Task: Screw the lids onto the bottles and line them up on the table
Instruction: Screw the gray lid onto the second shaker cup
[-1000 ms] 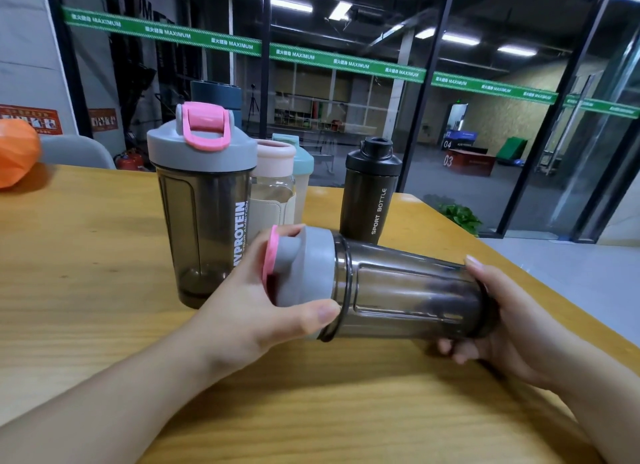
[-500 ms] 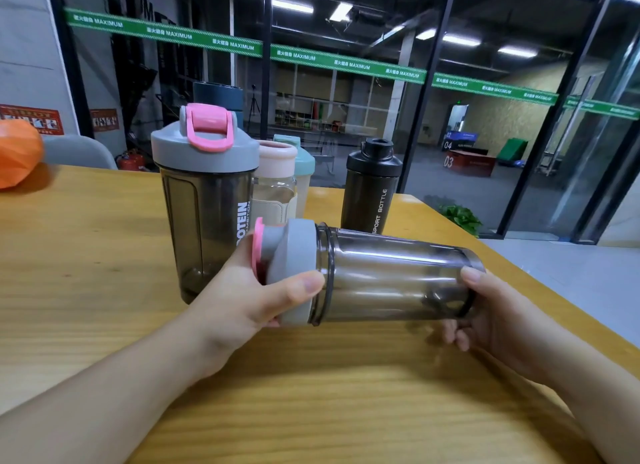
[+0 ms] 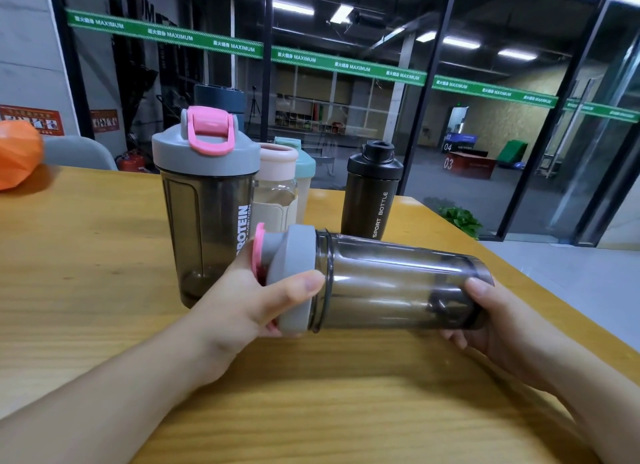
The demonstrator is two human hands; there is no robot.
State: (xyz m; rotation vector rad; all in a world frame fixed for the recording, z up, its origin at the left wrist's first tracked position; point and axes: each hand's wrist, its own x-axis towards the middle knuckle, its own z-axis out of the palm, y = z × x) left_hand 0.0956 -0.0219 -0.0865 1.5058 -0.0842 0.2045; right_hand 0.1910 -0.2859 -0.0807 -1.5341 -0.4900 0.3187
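**Holding shaker sideways over table, one hand on lid, one on base**

Gripping the grey lid (image 3: 294,280) with my left hand (image 3: 256,301): thumb lies across the front of the lid, fingers wrap behind it, palm against the pink flip cap (image 3: 258,252). Lid sits on the mouth of the smoky shaker bottle (image 3: 398,283); can't tell how far it is threaded on.

My right hand (image 3: 495,321) cups the bottle's base, thumb on the near side, fingers curled under. Both hands grasping, nothing released.

Bottle lies roughly horizontal, lid end to my left, base to my right, held just above the wooden table (image 3: 86,256). A dark round part shows inside near the base.

Behind it, standing upright on the table:
- matching shaker (image 3: 207,228), grey lid with pink cap on, just behind my left hand
- clear bottle with beige sleeve (image 3: 275,193) and pale pink top, right beside that shaker
- teal-lidded bottle (image 3: 306,162), mostly hidden behind the beige one
- dark blue-grey bottle top (image 3: 220,98) showing behind the upright shaker
- black "SPORT BOTTLE" (image 3: 372,193), lid on, apart to the right

Orange object (image 3: 17,159) at far left table edge. Glass wall with green banner strip beyond.
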